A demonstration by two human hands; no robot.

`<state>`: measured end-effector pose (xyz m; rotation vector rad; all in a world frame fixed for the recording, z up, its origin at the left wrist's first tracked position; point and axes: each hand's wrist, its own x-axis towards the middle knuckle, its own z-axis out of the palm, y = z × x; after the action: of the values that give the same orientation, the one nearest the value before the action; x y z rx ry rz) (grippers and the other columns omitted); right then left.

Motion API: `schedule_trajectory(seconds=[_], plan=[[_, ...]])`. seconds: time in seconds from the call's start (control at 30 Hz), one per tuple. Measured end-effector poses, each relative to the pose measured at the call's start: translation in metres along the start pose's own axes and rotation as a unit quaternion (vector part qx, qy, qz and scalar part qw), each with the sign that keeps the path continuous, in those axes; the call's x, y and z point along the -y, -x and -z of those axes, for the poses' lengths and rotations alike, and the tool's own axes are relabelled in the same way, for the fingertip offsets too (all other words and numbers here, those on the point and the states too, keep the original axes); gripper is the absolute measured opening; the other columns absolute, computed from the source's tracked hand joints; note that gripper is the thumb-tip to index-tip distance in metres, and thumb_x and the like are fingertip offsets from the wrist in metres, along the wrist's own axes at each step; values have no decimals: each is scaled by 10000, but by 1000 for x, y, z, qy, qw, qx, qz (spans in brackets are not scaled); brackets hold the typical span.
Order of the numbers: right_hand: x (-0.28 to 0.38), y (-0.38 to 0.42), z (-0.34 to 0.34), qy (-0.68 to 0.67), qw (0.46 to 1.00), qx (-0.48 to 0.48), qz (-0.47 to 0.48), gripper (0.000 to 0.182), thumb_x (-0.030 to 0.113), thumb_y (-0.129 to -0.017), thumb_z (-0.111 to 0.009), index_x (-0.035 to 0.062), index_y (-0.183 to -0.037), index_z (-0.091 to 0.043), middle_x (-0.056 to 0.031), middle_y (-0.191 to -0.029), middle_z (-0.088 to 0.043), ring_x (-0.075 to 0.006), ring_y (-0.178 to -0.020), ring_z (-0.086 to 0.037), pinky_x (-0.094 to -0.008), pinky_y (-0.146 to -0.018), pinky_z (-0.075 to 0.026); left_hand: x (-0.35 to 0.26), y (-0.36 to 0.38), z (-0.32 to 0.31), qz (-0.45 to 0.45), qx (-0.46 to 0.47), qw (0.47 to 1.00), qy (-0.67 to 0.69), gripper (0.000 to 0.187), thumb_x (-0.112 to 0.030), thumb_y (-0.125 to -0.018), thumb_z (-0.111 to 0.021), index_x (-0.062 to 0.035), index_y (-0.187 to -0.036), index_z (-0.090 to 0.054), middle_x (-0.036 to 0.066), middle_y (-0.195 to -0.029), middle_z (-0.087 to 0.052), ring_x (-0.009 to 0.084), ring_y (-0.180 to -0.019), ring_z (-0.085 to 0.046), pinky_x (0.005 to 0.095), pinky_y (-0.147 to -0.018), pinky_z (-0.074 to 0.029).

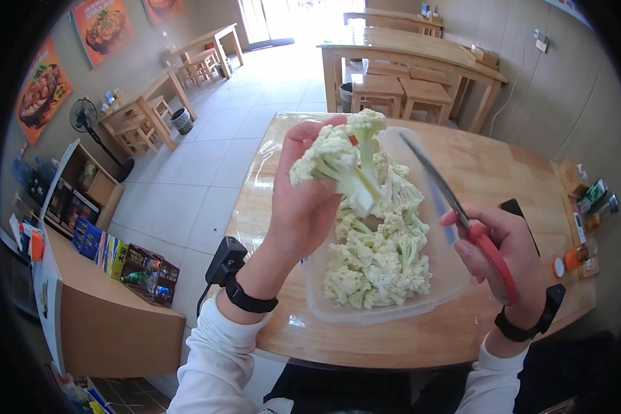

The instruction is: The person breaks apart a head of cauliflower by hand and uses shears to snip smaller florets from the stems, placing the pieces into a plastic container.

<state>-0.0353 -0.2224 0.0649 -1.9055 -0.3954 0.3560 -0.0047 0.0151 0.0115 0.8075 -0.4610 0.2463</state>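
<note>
My left hand (305,200) is wrapped round a branching piece of cauliflower (330,157), its cut stem pointing down to the right. Below it stands a clear plastic container (315,312) holding many cauliflower florets (379,265). To the right of the container, my right hand (500,248) holds scissors with red handles (495,265). Their dark blades (435,176) point up and to the left, apart from the cauliflower, and look closed or nearly so.
The container is on a wooden table (290,341). At its right edge are a dark phone (519,217), small jars (571,259) and a tissue box (571,178). Further off are wooden tables (421,47), stools (376,90) and a fan (83,116). A cabinet (117,310) stands at left.
</note>
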Motion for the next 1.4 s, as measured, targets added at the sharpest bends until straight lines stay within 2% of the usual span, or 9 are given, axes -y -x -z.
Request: schedule_trajectory(seconds=[0.17,0.3,0.43,0.57,0.67,0.77,0.97,1.03,1.4], plan=[[-8,-7,-11,5,997,-46,69,337,18,-809,-624,39,-1125,-507,17,-735,-541,-17,-644,-469,-171,-602,-395,6,4,-1,58,80,995,30,590,9,-679,-515,-63,-1228,-313,127,-1329,-365,244,-1229,-387,392,-1022,-347],[-12,-18,-35,-181,976,-62,100,462,5,-795,-637,55,-1201,-422,-36,-873,-540,-48,-689,-521,-188,-637,-438,17,10,-9,125,99,986,39,577,5,-691,-516,-52,-1229,-316,128,-1310,-389,226,-1222,-393,380,-1024,-335],[-28,-27,-42,-185,970,-90,128,460,-7,-797,-628,61,-1200,-418,-64,-955,-529,-59,-711,-537,-194,-625,-450,19,12,-13,93,146,978,-114,552,22,-698,-490,-37,-1224,-334,138,-1287,-414,199,-1191,-417,355,-1009,-336],[-34,-27,-30,-249,950,-120,148,425,11,-811,-617,62,-1187,-425,-50,-915,-542,-58,-734,-548,-191,-614,-450,11,5,-2,156,122,977,-81,560,-34,-720,-538,-69,-1240,-334,177,-1349,-360,301,-1232,-408,408,-1023,-357],[-13,-20,-16,-116,985,-120,47,376,62,-818,-630,51,-1155,-464,-20,-818,-553,-62,-768,-553,-201,-656,-455,2,2,-5,154,77,985,7,606,-43,-736,-533,-63,-1299,-309,189,-1361,-355,322,-1234,-405,411,-1037,-341],[-28,-24,-8,69,983,-144,93,383,76,-798,-663,35,-1139,-495,-20,-852,-554,-69,-782,-538,-204,-717,-444,-7,0,-5,152,25,988,24,724,-18,-733,-541,-64,-1387,-235,198,-1360,-361,334,-1232,-410,416,-1042,-334],[-15,-8,2,81,989,-89,81,485,48,-706,-708,20,-1154,-524,-22,-878,-537,-89,-803,-516,-226,-776,-429,-12,2,-10,149,34,985,-80,690,-20,-790,-592,-56,-1385,-243,149,-1297,-434,223,-1190,-455,368,-992,-393],[-13,-5,2,144,979,-71,125,509,50,-683,-725,18,-1151,-529,-26,-870,-514,-105,-783,-508,-234,-763,-424,-13,1,-8,130,35,983,-126,591,-22,-812,-608,-36,-1323,-311,111,-1219,-445,163,-1029,-540,286,-850,-490],[-16,-10,-14,61,993,-7,99,544,61,-687,-741,-9,-1175,-510,-36,-865,-480,-108,-792,-480,-232,-769,-420,-11,4,-16,15,-34,996,-86,554,34,-765,-636,-6,-1239,-352,132,-1170,-452,186,-1047,-537,300,-868,-497]])
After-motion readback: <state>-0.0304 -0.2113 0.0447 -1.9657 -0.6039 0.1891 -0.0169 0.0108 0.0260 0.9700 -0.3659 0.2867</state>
